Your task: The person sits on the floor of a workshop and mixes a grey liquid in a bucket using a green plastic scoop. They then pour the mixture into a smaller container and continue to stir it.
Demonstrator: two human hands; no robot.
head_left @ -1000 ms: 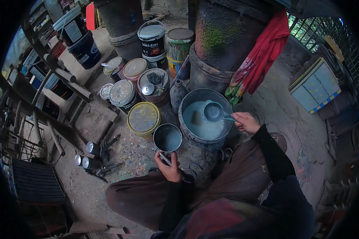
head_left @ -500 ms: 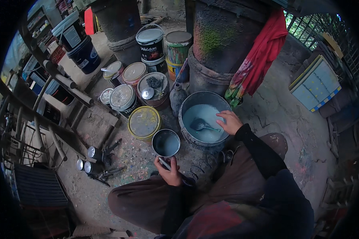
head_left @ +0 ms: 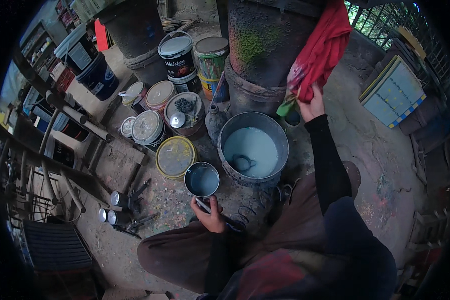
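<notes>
In front of my lap, my left hand (head_left: 209, 215) is closed around the grip of what looks like a spray gun. Its open, round metal cup (head_left: 202, 180) holds a greyish liquid. Out to the right, my right hand (head_left: 312, 104) grasps a red cloth (head_left: 319, 55) that hangs beside the big dark drum. The cloth's lower end is stained white and green. Between my hands stands a grey bucket (head_left: 281, 150) of pale bluish liquid. A dark ladle (head_left: 243, 163) lies mostly sunk in it, near the front left of the bucket.
Lidded paint cans, one a yellow-rimmed can (head_left: 176, 157), crowd the floor left of the bucket, beside a grey bottle (head_left: 215, 123). Several spray guns (head_left: 120, 210) lie left of my knee. A coiled hose (head_left: 245, 210) runs near my lap. A large drum (head_left: 265, 55) stands behind the bucket.
My right hand has left the bucket, reached up and right, and taken hold of the red cloth. The ladle has sunk deeper into the liquid. My left hand keeps its hold.
</notes>
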